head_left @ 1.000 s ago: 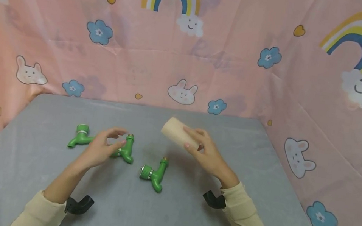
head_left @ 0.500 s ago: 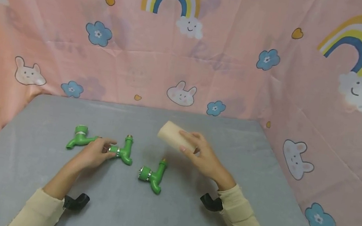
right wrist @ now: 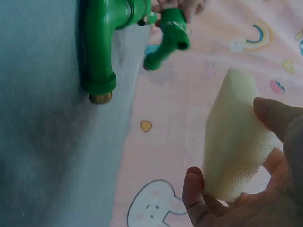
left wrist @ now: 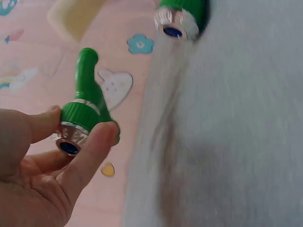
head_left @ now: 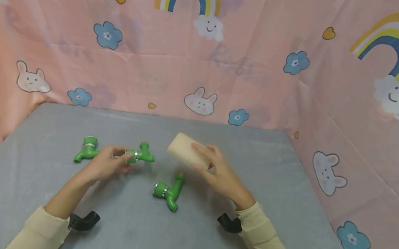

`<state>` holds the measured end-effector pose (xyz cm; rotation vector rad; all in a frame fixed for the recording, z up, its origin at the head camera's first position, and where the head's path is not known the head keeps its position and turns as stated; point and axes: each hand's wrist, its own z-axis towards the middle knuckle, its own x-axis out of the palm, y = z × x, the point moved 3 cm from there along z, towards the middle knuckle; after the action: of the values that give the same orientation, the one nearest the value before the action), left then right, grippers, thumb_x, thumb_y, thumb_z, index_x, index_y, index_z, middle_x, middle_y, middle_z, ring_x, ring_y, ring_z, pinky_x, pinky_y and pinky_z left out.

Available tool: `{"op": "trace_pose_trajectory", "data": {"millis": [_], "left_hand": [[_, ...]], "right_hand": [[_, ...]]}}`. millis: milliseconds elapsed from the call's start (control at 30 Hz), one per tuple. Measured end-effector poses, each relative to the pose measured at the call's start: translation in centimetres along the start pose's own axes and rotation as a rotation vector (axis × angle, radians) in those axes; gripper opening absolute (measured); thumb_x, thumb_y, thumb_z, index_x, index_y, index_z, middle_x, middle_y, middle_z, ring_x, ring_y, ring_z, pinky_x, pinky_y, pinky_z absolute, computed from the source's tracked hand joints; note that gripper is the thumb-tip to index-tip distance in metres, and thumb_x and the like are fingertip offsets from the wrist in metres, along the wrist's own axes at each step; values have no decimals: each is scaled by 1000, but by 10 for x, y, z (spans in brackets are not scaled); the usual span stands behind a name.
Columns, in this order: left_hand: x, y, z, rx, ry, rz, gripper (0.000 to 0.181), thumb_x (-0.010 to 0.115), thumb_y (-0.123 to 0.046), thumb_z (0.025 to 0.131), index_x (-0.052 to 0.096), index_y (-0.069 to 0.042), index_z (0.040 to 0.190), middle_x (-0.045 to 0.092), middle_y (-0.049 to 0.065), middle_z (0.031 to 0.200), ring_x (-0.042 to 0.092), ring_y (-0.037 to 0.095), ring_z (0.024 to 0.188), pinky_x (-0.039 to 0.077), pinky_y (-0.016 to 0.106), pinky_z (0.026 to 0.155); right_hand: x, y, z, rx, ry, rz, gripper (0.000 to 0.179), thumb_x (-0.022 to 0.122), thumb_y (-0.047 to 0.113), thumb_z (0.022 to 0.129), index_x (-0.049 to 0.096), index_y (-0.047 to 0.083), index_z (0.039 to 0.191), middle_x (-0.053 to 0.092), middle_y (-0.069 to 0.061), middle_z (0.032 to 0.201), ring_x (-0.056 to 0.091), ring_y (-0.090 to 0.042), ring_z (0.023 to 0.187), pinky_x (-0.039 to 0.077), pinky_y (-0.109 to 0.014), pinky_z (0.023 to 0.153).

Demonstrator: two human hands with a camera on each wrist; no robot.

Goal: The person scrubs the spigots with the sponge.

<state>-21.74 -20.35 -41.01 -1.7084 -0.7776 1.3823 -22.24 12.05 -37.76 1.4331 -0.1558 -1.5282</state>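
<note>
My left hand (head_left: 106,165) pinches a green tap (head_left: 145,156) by its ribbed knob, between thumb and fingers. In the left wrist view the knob end, with a dark blue centre, faces the camera, and the tap is held off the table. My right hand (head_left: 223,179) grips a cream sponge (head_left: 183,149), with thumb and fingers on its sides. The sponge is raised and tilted, and its porous end shows in the right wrist view. A gap separates the sponge from the held tap.
A second green tap (head_left: 173,196) lies on the grey table (head_left: 191,241) between the forearms. Another green tap (head_left: 87,151) lies at the left, partly behind my left hand. A pink printed curtain (head_left: 257,86) stands behind and beside the table.
My left hand has come down on the middle tap, grasped its knob, lifted it and turned it. The right hand has shifted slightly left with the sponge.
</note>
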Motion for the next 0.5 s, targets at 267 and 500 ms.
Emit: {"op": "trace_pose_trajectory", "data": {"millis": [267,500], "left_hand": [[20,-25,-5,88,-71,-82,41,56,-16,105,56,16,131,67,33,119,75,36,92,63,33,76],[36,-35,-11,74,-84,-122,39,51,-19,107,59,12,131,68,30,121,72,37,102,64,35,79]], "right_hand": [[26,29,-2,-181,-47,-100,60,72,16,94,51,18,150,42,-22,143,50,-35,126,51,-50,99],[40,37,-6,-226,-66,-309,64,82,11,85,58,24,143,47,-19,139,50,-35,126,55,-48,99]]}}
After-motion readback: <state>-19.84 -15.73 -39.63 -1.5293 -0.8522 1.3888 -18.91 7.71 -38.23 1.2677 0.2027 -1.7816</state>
